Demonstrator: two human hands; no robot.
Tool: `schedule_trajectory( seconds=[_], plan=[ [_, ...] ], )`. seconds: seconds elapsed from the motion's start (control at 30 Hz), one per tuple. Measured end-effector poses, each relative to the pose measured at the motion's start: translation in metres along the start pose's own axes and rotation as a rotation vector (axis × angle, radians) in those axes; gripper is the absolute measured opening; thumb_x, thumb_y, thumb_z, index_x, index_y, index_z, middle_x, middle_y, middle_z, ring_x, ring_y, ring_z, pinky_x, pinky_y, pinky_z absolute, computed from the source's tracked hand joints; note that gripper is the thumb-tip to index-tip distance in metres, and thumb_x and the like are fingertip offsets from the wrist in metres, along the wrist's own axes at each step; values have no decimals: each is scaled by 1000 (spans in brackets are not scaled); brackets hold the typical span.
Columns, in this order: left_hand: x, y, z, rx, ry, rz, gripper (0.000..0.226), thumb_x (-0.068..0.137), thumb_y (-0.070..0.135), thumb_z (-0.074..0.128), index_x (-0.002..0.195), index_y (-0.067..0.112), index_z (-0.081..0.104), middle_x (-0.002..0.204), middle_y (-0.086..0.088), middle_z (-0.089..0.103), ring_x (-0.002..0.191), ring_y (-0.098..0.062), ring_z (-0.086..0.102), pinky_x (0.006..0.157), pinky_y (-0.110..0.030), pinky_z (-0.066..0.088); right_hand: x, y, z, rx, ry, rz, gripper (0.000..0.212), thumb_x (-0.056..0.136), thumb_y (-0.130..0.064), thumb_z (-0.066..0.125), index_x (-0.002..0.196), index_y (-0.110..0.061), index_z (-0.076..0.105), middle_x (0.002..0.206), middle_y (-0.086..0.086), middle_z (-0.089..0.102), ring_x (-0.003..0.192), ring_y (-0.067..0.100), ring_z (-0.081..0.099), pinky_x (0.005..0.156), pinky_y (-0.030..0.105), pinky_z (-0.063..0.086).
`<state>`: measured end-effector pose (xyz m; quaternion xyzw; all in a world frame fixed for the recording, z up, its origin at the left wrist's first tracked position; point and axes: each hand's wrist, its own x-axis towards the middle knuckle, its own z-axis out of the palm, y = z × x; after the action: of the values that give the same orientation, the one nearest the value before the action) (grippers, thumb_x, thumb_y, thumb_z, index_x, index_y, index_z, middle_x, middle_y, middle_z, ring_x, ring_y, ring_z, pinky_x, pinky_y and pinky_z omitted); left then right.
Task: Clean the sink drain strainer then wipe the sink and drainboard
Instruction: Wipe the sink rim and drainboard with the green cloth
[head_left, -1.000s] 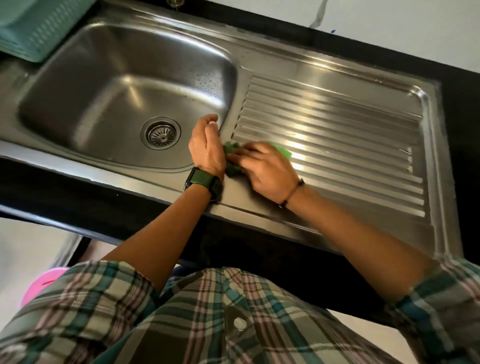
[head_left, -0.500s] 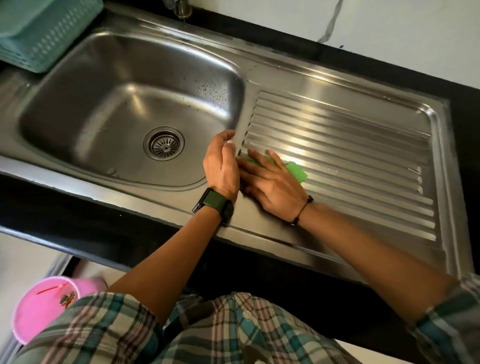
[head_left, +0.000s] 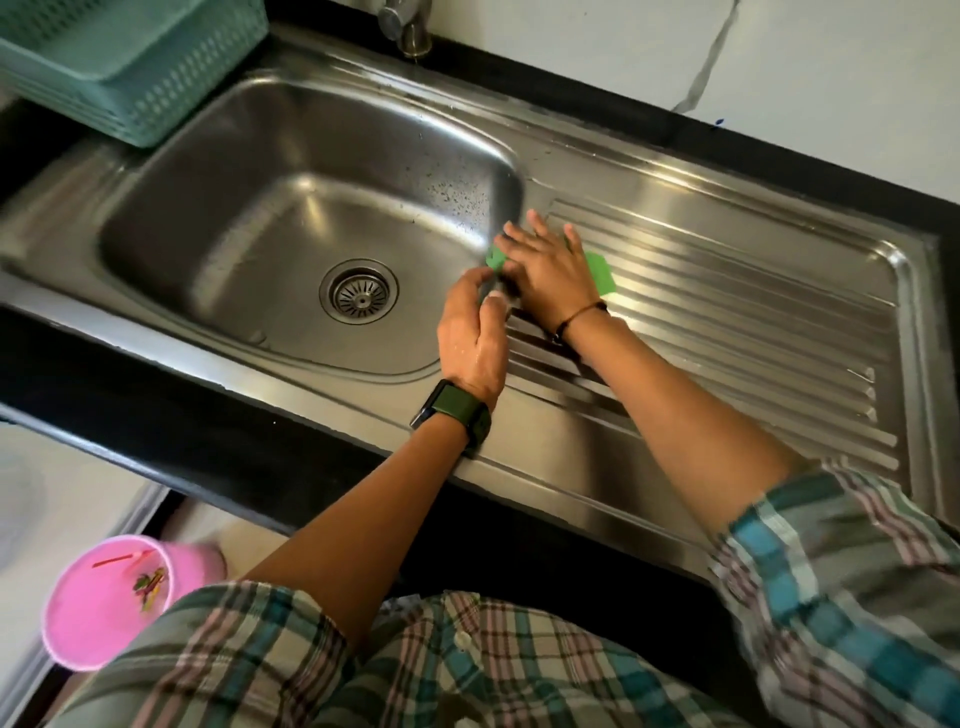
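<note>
strainer: the sink drain strainer (head_left: 359, 293) sits seated in the drain at the bottom of the sink (head_left: 249, 218), looking free of debris, so that step appears done.
cloth: a green cloth (head_left: 601, 270) lies on the drainboard (head_left: 727, 291) by the basin's right rim, one corner poking out toward the basin.
right hand: the right hand (head_left: 545, 267) presses flat on the cloth, fingers straight and spread.
left hand: the left hand (head_left: 475, 332) is just beside it, fingers curled at the cloth's near edge (whether they pinch it i cannot tell).
progress: wiping seems under way at the drainboard's left end; most ribs and the basin wall, speckled with droplets, look left to do.
surface: dark surface (head_left: 156, 415) around the sink.
writing: none readable anywhere.
</note>
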<state>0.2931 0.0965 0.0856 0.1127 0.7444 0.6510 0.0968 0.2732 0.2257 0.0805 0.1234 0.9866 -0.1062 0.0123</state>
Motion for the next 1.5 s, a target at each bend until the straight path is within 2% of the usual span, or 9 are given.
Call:
schedule_trajectory(
  seconds=[0.1,0.23,0.37,0.5,0.73,1.13,1.27,1.4,1.5],
  plan=[
    [0,1,1,-10,-27,-17,47,80,25,36,119,7,55,121,-10,59,103,-10,50,90,-22,39,-44,1,1,57,34,-2,46,97,-21,38,143,-20,31,152,0,31,145,19,12,116,45,3],
    [0,1,1,23,-41,-17,50,81,27,34,121,8,55,120,-12,60,105,-17,54,86,-16,41,-107,20,-7,83,70,-4,49,94,-10,43,142,-16,33,150,4,34,144,22,17,117,42,7],
    [1,1,3,-9,-55,-40,47,81,28,35,120,10,56,112,-17,63,104,-30,57,91,-41,45,-129,38,-13,126,64,-46,46,92,-9,42,138,-10,38,147,10,38,142,24,19,115,43,9],
    [1,-1,6,-8,-65,-27,45,80,25,37,118,10,57,97,0,60,79,-4,53,75,-21,44,-98,23,-9,123,72,-41,45,90,-5,46,135,-13,45,144,9,43,141,30,26,114,49,11],
    [3,2,7,65,-33,-13,49,77,21,36,118,4,57,131,-12,54,130,-22,41,110,-29,28,-38,-36,13,-132,1,-95,55,94,-33,39,145,-25,20,149,-2,35,142,19,20,118,43,9],
    [3,-1,-5,-205,-11,-152,55,73,21,32,118,7,59,111,1,60,101,-5,52,83,-9,41,-191,76,-22,57,235,82,33,82,4,57,113,-5,65,117,15,66,114,43,55,103,42,37],
    [5,-2,-5,-281,25,-166,52,72,20,34,113,5,62,111,-15,66,93,-18,58,82,-12,41,-173,50,-14,162,305,123,34,78,7,55,108,-1,67,112,18,67,111,45,54,101,37,34],
    [6,-1,-4,-226,-8,-130,53,71,17,35,114,4,62,103,0,64,94,-5,57,82,-7,43,-113,-15,-2,181,251,-35,34,81,-6,50,109,-8,68,116,12,68,112,38,56,97,47,40],
    [5,-1,-7,-209,5,-152,53,70,19,37,113,4,63,107,-6,65,101,-15,59,94,-27,46,-74,-55,8,98,142,-69,31,87,-19,47,111,-19,64,123,3,63,124,23,47,104,42,28]
  ],
)
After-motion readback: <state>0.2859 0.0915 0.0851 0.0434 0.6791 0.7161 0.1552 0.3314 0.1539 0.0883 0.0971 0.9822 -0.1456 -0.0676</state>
